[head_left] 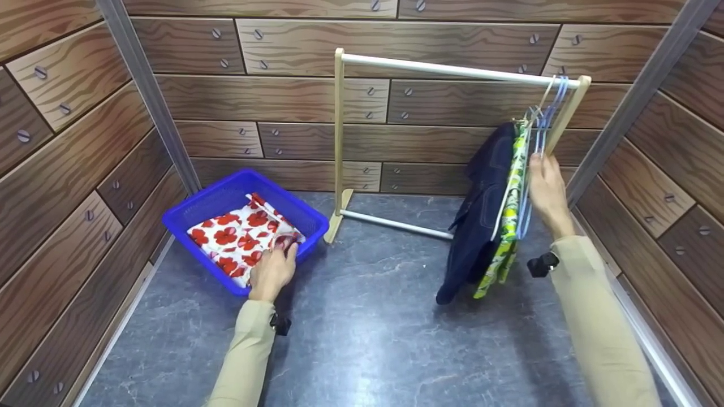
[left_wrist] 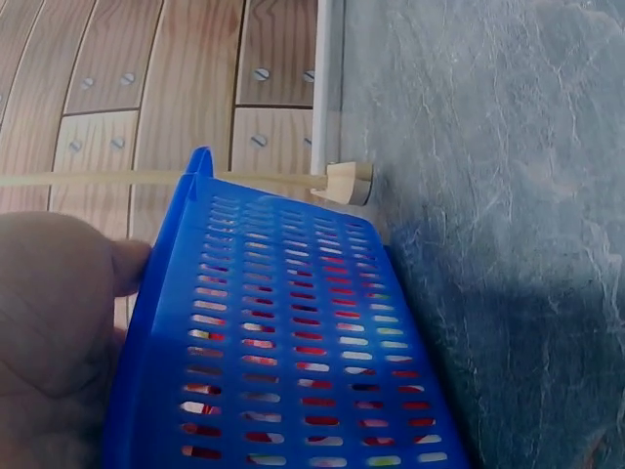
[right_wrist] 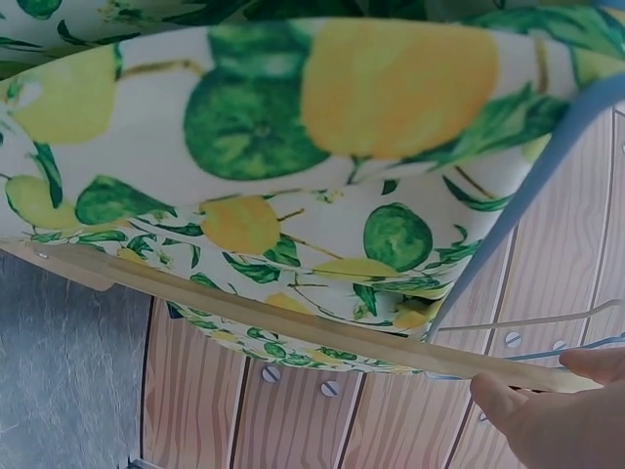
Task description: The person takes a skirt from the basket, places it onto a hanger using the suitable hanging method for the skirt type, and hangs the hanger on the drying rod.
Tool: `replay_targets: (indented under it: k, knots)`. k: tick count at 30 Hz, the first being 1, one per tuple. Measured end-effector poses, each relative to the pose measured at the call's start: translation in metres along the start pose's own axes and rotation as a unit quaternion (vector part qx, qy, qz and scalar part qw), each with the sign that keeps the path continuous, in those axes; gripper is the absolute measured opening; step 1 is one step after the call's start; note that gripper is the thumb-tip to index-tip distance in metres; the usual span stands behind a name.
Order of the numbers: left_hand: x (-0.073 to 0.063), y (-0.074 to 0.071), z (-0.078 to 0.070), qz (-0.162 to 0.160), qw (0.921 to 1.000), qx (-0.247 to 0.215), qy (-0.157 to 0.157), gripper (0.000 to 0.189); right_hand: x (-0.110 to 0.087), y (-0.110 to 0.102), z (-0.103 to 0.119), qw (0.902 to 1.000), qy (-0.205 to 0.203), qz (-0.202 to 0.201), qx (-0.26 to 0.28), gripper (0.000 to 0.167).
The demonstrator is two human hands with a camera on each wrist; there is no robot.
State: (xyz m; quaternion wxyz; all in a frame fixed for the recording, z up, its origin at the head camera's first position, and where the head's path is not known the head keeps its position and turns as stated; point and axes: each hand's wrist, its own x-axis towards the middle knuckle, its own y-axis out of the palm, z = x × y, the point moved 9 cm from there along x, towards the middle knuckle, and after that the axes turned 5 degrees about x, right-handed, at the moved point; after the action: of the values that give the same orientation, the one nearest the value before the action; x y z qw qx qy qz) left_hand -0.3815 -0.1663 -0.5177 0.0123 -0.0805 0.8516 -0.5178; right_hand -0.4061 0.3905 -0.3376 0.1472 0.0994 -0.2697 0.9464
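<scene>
My left hand [head_left: 272,272] reaches over the near right rim of a blue plastic basket [head_left: 195,249]. Its fingertips are at the bunched dark red edge of a white cloth [head_left: 240,240] printed with red flowers; I cannot tell whether they grip it. In the left wrist view, the hand [left_wrist: 59,342] is beside the basket's slotted wall [left_wrist: 283,322]. At the right end of the rack, my right hand [head_left: 547,189] pinches a blue hanger [head_left: 546,121]. Next to that hand hang a lemon-print garment [head_left: 512,209] and dark blue denim clothing [head_left: 481,198].
The wooden clothes rack [head_left: 339,130] has a white top rod [head_left: 441,66] and a low white bar [head_left: 390,224]. Plank-patterned walls [head_left: 294,102] enclose the grey marbled floor [head_left: 362,316]. The rack's right post [head_left: 568,116] stands close behind the right hand.
</scene>
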Motion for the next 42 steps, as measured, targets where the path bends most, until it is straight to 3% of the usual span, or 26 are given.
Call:
replay_targets:
  k: [8, 20, 25, 28, 31, 38, 42]
  knots:
    - [0.005, -0.013, 0.02, -0.019, 0.9978, -0.056, -0.029, 0.03, 0.001, 0.001, 0.004, 0.9998, -0.021, -0.004, -0.002, 0.073]
    - [0.009, -0.018, 0.031, -0.04, 0.9945, -0.088, -0.042, 0.047, 0.004, 0.001, 0.005, 0.9997, -0.023, 0.002, -0.005, 0.072]
    - [0.009, -0.015, 0.039, 0.015, 0.9954, -0.067, -0.067, 0.059, 0.003, 0.003, 0.003, 0.9999, -0.009, 0.007, -0.005, 0.074]
    - [0.008, -0.013, 0.044, 0.053, 0.9943, -0.049, -0.078, 0.048, 0.002, 0.003, 0.004, 0.9999, -0.015, 0.006, -0.005, 0.074]
    - [0.007, -0.013, 0.044, 0.063, 0.9942, -0.041, -0.077, 0.032, 0.001, 0.003, 0.005, 0.9997, -0.025, 0.007, 0.002, 0.074]
    - [0.007, -0.018, 0.04, 0.032, 0.9957, -0.058, -0.064, 0.038, 0.001, 0.002, 0.01, 0.9984, -0.055, -0.003, 0.007, 0.073]
    - [0.009, -0.033, 0.033, -0.03, 0.9928, -0.107, -0.044, 0.036, -0.001, 0.002, 0.011, 0.9978, -0.065, -0.01, 0.011, 0.071]
